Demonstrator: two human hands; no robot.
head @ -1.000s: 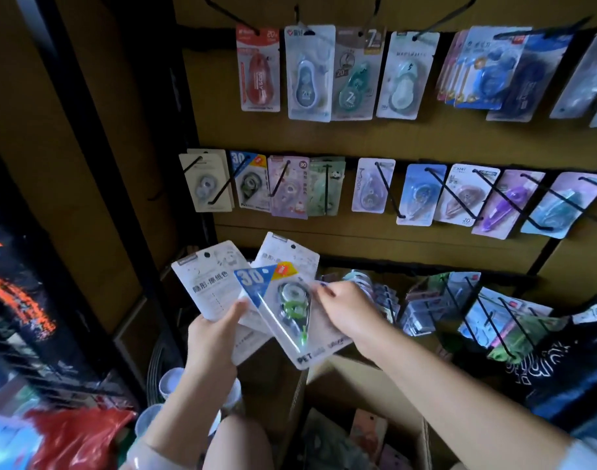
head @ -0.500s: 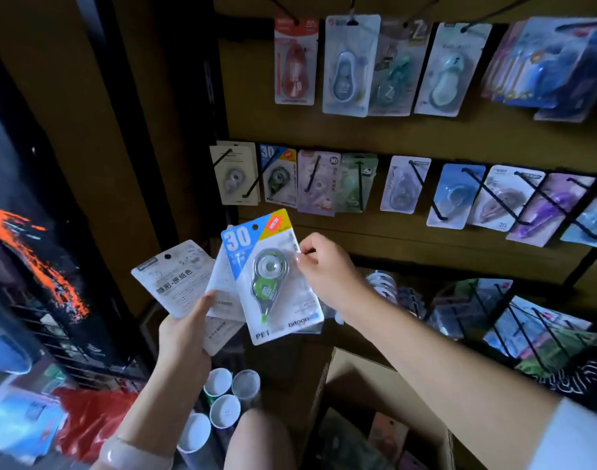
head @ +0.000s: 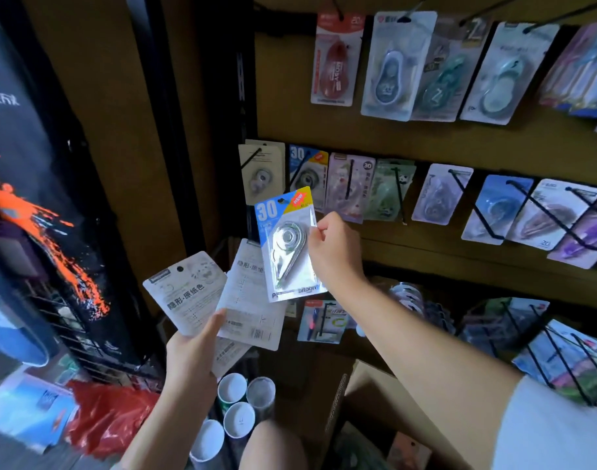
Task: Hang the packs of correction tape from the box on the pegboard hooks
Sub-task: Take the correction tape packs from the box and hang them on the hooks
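Observation:
My right hand (head: 331, 252) pinches the right edge of a blue-and-yellow "30" correction tape pack (head: 287, 245), held upright just below a matching pack on its hook (head: 305, 171) in the middle pegboard row. My left hand (head: 192, 354) grips a fan of white packs (head: 188, 293), printed backs toward me, lower left of the raised pack. The open cardboard box (head: 368, 401) sits below my right forearm, with more packs inside it.
The brown pegboard (head: 426, 140) carries rows of hung packs on long black hooks (head: 476, 205) that jut out toward me. A black upright post (head: 161, 130) borders the board's left. Paper tubes (head: 239, 401) and a red bag (head: 104, 415) lie on the floor.
My right hand has lifted the "30" pack up and away from the fan, toward the middle row. The left hand stays low with the white packs. The camera has drawn closer to the board.

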